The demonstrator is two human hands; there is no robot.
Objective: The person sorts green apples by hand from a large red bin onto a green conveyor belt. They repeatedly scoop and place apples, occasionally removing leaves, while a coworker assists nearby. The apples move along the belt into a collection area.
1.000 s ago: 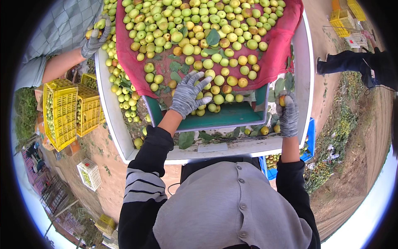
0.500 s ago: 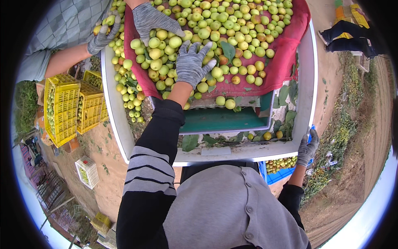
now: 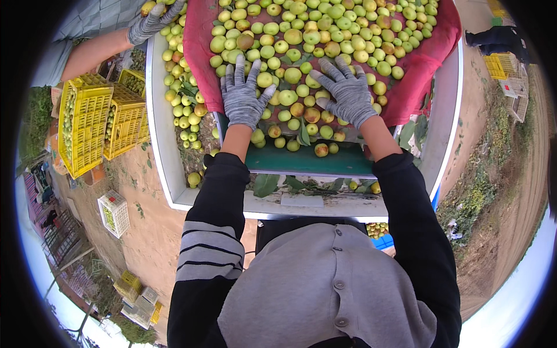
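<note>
Small round green-yellow fruits (image 3: 293, 36), some blushed red-brown, lie spread over a red cloth (image 3: 200, 69). My left hand (image 3: 241, 103), in a grey knit glove, rests on them with fingers stretched forward. To its right my right hand (image 3: 351, 97), gloved alike, lies over the fruits with fingers spread. Neither hand grips a fruit. Between and just below my hands, several fruits and a green leaf (image 3: 304, 133) lie near the cloth's front edge. Some fruits sit at the lip of a green board (image 3: 307, 161) in front of me.
A white-rimmed bin (image 3: 159, 139) surrounds the cloth, with more fruits along its left side. At upper left is another person's gloved hand (image 3: 149, 26). Yellow crates (image 3: 87, 139) and a white crate (image 3: 114, 213) stand on the ground to the left.
My right hand has come from the bin's right outer rim onto the fruits. My left hand has shifted left. Fruits have spread nearer the green board. One of the other person's hands has left view.
</note>
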